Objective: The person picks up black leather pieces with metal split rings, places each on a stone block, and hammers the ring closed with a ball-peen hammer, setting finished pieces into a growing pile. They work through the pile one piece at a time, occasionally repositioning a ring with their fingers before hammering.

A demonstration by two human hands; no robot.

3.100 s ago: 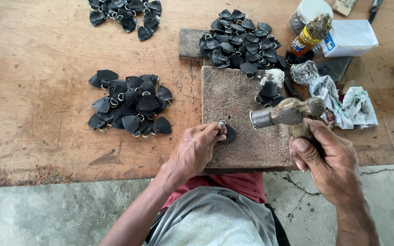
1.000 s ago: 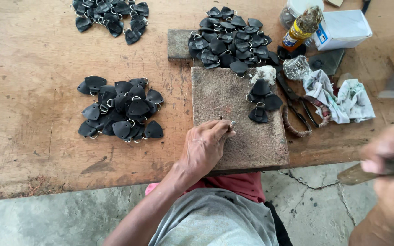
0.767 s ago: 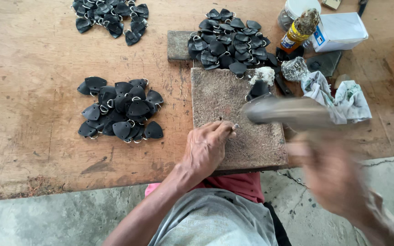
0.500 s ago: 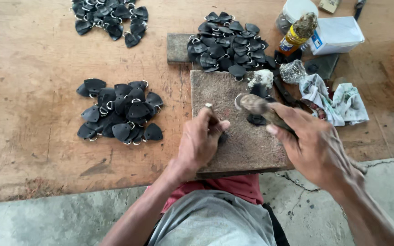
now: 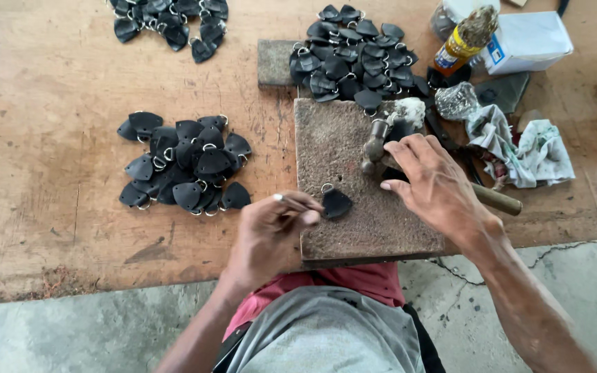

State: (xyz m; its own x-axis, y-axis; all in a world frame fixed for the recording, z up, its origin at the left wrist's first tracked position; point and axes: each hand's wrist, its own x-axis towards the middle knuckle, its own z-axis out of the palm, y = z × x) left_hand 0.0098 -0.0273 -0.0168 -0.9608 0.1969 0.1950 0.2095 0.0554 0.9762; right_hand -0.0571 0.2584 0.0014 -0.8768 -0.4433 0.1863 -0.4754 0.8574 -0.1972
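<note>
A black leather tab with a metal ring (image 5: 336, 203) lies on the rough brown work block (image 5: 354, 228). My left hand (image 5: 271, 231) pinches a thin metal pin (image 5: 290, 202) just left of that tab, fingertips touching its edge. My right hand (image 5: 440, 190) rests on the block over the handle of a hammer (image 5: 374, 148). The hammer's steel head lies on the block and its wooden handle end sticks out to the right. A few more black tabs sit half hidden under my right fingers.
Piles of black ringed tabs lie at left (image 5: 184, 166), top left (image 5: 171, 21) and behind the block (image 5: 357, 59). A bottle (image 5: 464, 41), a white box (image 5: 526, 41), a jar and rags (image 5: 519, 141) crowd the right. The wooden table's edge (image 5: 105, 276) runs near me.
My right hand swung the hammer in from the right, brought it down and laid it on the block. My left hand drew back slightly, uncovering the tab.
</note>
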